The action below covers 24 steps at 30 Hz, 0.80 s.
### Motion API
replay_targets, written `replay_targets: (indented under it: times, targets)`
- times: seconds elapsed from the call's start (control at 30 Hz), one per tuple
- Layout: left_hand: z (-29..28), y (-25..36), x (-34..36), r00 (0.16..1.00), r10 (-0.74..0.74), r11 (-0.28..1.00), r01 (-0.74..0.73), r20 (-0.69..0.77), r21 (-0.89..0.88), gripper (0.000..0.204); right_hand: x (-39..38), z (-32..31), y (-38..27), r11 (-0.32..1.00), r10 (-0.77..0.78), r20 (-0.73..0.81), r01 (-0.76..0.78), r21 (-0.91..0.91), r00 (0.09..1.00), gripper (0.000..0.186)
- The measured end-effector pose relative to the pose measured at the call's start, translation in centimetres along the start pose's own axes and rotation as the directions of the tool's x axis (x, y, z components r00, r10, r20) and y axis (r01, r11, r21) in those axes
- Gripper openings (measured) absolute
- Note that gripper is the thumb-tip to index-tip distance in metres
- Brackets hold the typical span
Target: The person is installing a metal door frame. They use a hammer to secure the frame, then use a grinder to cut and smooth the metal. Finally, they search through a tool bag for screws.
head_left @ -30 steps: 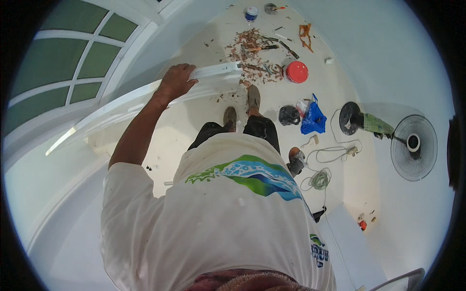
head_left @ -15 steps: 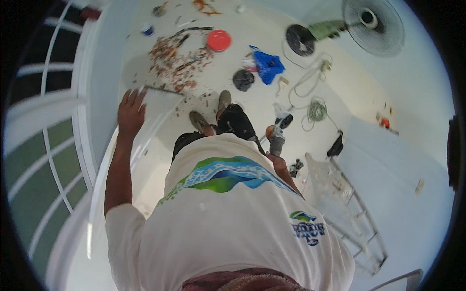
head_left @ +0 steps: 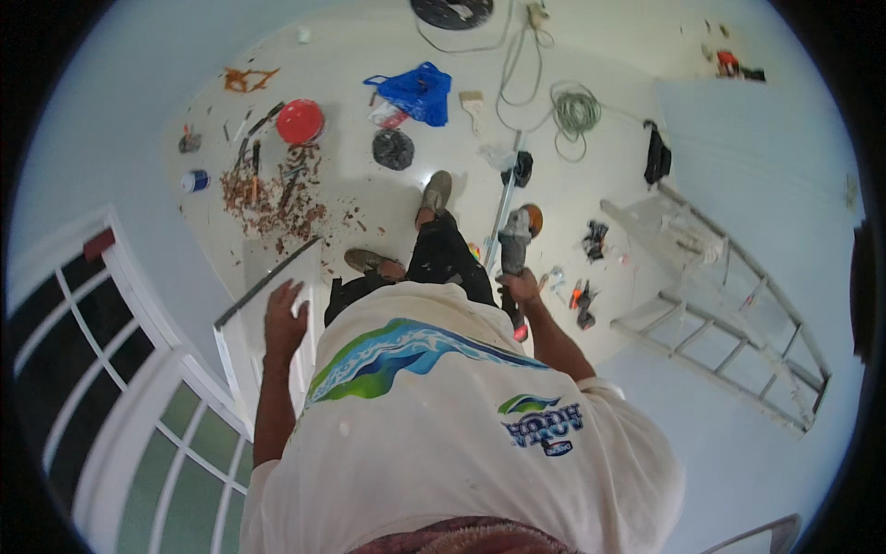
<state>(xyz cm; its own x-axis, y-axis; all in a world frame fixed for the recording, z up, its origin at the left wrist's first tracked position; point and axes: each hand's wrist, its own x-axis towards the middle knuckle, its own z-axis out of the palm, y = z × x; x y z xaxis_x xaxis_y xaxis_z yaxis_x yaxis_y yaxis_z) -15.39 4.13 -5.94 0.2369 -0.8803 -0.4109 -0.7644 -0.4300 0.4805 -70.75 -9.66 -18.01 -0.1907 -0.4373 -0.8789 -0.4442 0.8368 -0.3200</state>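
Note:
My left hand is open, fingers apart, beside the white panel that leans at the lower left with a dark top edge; whether it touches it I cannot tell. My right hand is closed on a grey angle grinder with an orange disc, held beside my right leg. A long metal bar shows behind the grinder, along the floor. Right of it lie a black tool and orange-handled tools.
Brown debris, a red lid, blue bag, black bag, brush and coiled hose lie ahead. An aluminium ladder is at right, a white-framed window at left, a fan base at top.
My view has swung right toward the ladder. My left hand has left the white panel's top edge. My right hand, hidden at first, has come into view holding the grinder.

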Motion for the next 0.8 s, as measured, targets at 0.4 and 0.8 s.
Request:
replay_targets:
  times: [0.4,0.8]
  targets:
    - [14.1,11.5,20.8,0.822,0.134,0.988,-0.153,0.554,-0.012,0.042,13.3,0.7,-4.5,0.99,-0.088,-0.3,0.051,-0.13,0.95,0.067]
    - [24.7,9.3,25.8,0.604,0.25,0.828,-0.539,0.757,0.156,0.079,36.5,15.4,9.6,0.964,0.121,-0.468,-0.216,-0.154,0.875,0.063]
